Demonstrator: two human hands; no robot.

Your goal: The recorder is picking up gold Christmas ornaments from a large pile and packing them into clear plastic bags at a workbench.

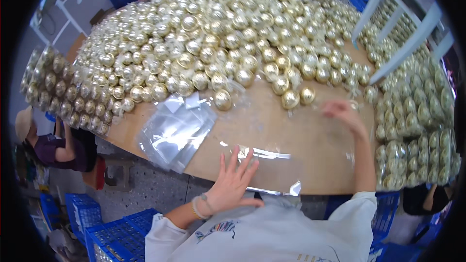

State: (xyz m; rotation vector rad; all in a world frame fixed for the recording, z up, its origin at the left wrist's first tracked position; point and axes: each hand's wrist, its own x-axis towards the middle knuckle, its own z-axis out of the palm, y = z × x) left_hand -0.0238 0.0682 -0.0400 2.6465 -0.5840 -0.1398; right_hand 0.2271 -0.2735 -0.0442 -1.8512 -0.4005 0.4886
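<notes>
My left hand (232, 184) lies with its fingers spread on a clear plastic bag (272, 155) at the table's near edge. It grips nothing. My right hand (342, 114) is over the table farther right, smeared by motion, so its grip cannot be made out. Close to it, on the left, is a shiny gold ball ornament (307, 95), with another gold ball (290, 100) beside that one. Left of my left hand lies a stack of clear plastic bags (177, 128), with a small white piece (192, 100) on top.
A large heap of gold balls (194, 43) covers the table's (320, 165) far part. Packed rows of balls stand at the left (63, 87) and right (415, 116). A white chair frame (407, 43) leans at the right. Blue crates (121, 233) stand below left. Other people sit nearby.
</notes>
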